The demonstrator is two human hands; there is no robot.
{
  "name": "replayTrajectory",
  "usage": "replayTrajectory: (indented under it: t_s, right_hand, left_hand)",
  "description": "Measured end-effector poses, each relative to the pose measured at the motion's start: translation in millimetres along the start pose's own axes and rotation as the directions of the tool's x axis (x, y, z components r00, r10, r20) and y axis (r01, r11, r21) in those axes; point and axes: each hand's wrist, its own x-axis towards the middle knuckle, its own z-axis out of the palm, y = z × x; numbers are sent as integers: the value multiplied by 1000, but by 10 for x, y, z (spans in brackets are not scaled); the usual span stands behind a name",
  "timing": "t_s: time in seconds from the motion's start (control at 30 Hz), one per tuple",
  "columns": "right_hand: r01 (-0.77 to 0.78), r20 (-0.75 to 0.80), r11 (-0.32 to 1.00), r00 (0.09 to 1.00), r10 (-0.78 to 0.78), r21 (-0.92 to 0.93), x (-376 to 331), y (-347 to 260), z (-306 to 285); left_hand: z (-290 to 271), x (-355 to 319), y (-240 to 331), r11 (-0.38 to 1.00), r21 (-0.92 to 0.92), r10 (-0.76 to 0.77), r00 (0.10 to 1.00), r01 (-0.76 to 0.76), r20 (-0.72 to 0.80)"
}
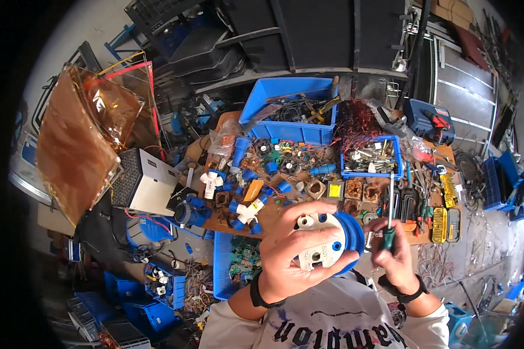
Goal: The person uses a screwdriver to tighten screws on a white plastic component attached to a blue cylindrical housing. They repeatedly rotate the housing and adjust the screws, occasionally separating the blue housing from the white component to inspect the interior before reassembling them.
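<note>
My left hand (279, 253) is wrapped round an industrial plug (327, 250), a round white face with several holes set in a blue collar. Its fingers and thumb cross the white face, hiding parts of it. Beside it on the right, my right hand (400, 267) grips a screwdriver (388, 237) by its green handle. The metal shaft points up and away from me, and the tip is apart from the plug. Both hands are held up in front of my body, over the near edge of the bench.
The wooden bench (272, 220) is crowded with blue and white connector parts (249, 212). At the back stand a large blue crate of tools (294, 132) and a smaller blue tray of metal pieces (371, 173). Yellow bit sets (439, 225) lie on the right; a blue bin (222, 267) sits below.
</note>
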Motion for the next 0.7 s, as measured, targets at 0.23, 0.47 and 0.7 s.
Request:
replayTrajectory:
  t_s: [0.23,0.47,0.7]
  right_hand:
    - [171,182,590,982,-40,-789,-164,-1035,73]
    - [318,321,335,946,-48,-887,-137,-1393,176]
    - [352,352,219,935,-42,-910,-161,-1522,220]
  left_hand:
    - [-62,32,-7,983,180,36,999,-41,30]
    - [-95,27,-17,973,221,52,997,-63,53]
    - [-192,21,5,955,283,48,988,-88,144]
